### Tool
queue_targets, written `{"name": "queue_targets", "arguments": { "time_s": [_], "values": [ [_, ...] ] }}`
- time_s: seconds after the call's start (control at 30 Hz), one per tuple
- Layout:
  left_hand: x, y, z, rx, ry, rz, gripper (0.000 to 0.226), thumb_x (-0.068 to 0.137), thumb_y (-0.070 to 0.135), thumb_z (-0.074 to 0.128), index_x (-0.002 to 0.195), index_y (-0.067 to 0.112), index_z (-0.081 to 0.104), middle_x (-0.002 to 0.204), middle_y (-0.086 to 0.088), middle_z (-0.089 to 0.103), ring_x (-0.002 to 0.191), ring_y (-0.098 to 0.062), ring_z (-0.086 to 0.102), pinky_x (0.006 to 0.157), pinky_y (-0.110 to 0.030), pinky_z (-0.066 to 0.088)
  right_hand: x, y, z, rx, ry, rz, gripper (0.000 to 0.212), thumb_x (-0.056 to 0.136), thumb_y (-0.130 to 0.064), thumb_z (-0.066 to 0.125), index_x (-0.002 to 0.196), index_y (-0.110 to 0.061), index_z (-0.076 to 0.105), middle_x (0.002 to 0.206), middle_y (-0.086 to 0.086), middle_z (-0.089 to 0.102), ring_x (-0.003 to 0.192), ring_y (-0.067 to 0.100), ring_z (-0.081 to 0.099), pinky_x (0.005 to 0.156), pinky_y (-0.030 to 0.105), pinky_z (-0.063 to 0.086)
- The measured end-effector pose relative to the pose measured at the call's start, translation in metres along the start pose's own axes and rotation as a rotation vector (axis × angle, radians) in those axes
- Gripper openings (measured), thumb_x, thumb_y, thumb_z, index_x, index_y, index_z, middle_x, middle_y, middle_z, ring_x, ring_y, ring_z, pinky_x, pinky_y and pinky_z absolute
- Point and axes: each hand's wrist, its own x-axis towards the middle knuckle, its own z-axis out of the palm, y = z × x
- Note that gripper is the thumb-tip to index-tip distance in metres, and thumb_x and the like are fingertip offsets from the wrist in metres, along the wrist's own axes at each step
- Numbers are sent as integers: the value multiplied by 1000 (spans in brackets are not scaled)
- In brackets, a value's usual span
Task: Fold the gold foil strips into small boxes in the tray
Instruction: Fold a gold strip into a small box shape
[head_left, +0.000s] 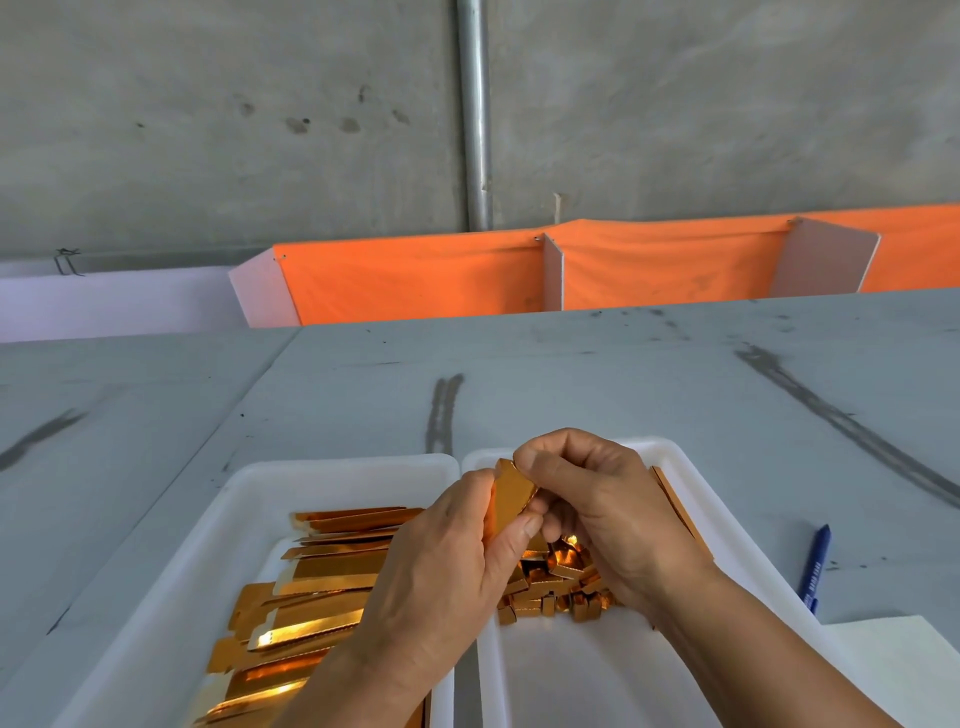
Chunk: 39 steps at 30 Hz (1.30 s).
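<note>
A gold foil strip (511, 496), partly folded, stands upright between both hands above the gap between two white trays. My left hand (441, 566) pinches its lower part with thumb and fingers. My right hand (587, 499) grips its upper end with curled fingers. The left tray (249, 499) holds a pile of flat gold strips (317, 577). In the right tray (691, 483) lies a heap of small folded gold boxes (556, 582), partly hidden under my right hand. Another flat strip (675, 504) leans along that tray's right wall.
A blue pen (816, 564) lies on the grey table to the right of the trays, with a white sheet (893, 665) at the lower right corner. An orange cloth barrier (415, 275) with white dividers runs along the table's far edge.
</note>
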Motion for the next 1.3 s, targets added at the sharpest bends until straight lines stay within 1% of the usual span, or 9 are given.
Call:
{"name": "queue_targets", "arguments": {
  "time_s": [0.1,0.2,0.3,0.47,0.63,0.87,0.97,1.1,1.3],
  "values": [
    [0,0,0,1,-8,5,59,80,74,17,110,32,43,69,19,40,62,1,48,57,-8,37,0,-1,0,0,12,-9,14,89,-18,71,76,-16,74,59,10,62,44,14,53,46,19,46],
    [-1,-1,1,-21,-9,7,48,80,75,18,105,38,37,69,20,39,65,1,49,58,-6,37,0,-2,0,11,8,5,15,89,-15,71,74,-16,73,61,12,61,44,15,51,46,20,46],
    [-2,-2,2,-41,-7,20,38,83,74,22,101,42,32,68,19,40,74,6,51,59,-8,38,0,-2,-1,27,5,24,14,88,-14,71,74,-14,73,62,15,61,43,16,50,45,21,45],
    [-2,-2,4,-49,-13,34,36,85,73,23,103,44,33,69,23,40,76,9,50,57,-4,36,1,-2,-2,48,13,38,15,88,-12,70,73,-13,72,59,14,60,42,17,49,44,22,45],
    [-2,-2,4,-63,6,32,34,85,73,24,99,43,34,66,21,40,81,12,49,59,-5,37,0,-3,-1,39,8,21,15,88,-12,70,73,-16,72,59,12,61,43,16,51,44,21,45],
    [-2,-1,2,-82,-10,15,37,83,71,26,97,38,37,62,18,38,75,10,50,56,-7,37,-2,-6,-1,-27,-5,4,18,89,-14,71,72,-21,75,59,10,64,44,15,54,48,21,48],
    [-2,-2,2,-77,-24,-3,40,83,71,26,102,38,39,64,17,41,75,10,50,57,-7,38,-5,-7,-3,-155,-1,-55,15,91,-19,69,79,-21,76,64,10,68,50,17,60,56,23,52],
    [0,-3,1,-58,-8,-50,39,81,72,24,101,41,35,66,16,44,69,5,52,56,-8,38,-6,-7,-4,-230,-32,-84,22,97,-19,60,89,-27,79,75,9,73,60,17,66,68,26,56],
    [-1,-5,0,31,-26,-36,52,82,71,19,111,33,41,70,20,40,64,2,48,60,-6,37,-3,-6,-7,-216,-14,-35,20,94,-13,64,91,-25,80,68,5,70,58,16,65,65,23,54]
  ]
}}
